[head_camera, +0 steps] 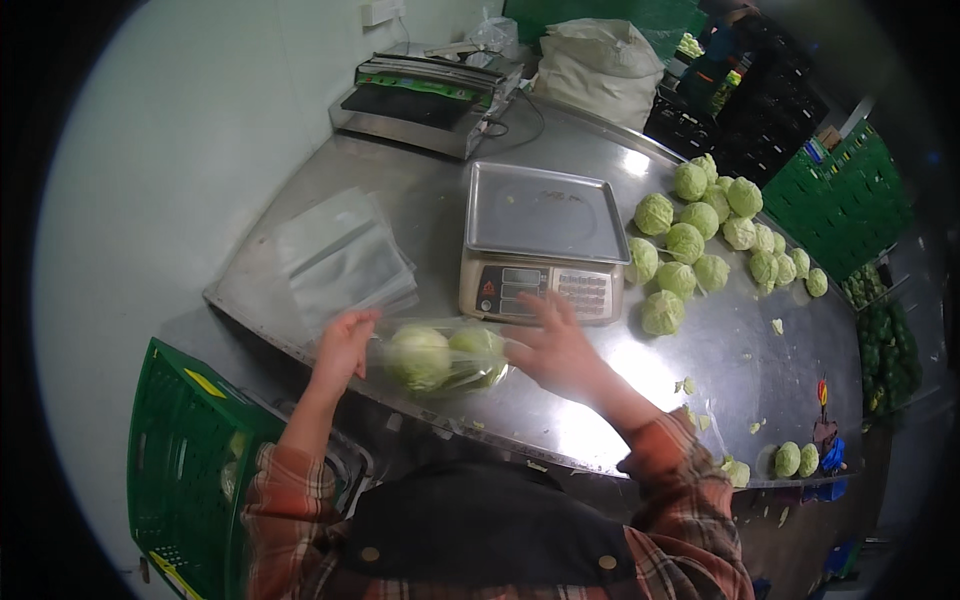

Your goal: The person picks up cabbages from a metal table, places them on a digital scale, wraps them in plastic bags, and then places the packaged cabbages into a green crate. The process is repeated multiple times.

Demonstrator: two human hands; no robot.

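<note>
Two pale green cabbages (420, 358) lie side by side inside a clear plastic bag (381, 346) near the front edge of the steel table. My left hand (345, 346) pinches the bag at its left end. At the bag's right end is my right hand (553, 351), slightly blurred, its fingers spread apart; whether its fingertips touch the plastic is hard to tell. Just beyond the bag stands a weighing scale (544, 214) with a bare metal pan. A stack of flat clear bags (341, 251) rests on the table to the scale's left.
Many loose cabbages (684, 241) sit right of the scale. Leaf scraps (777, 327) dot the steel table (720, 345). A wrapping machine (424, 101) and a white sack (600, 71) stand at the back. A green crate (187, 457) is at lower left. Another person (709, 60) stands far off.
</note>
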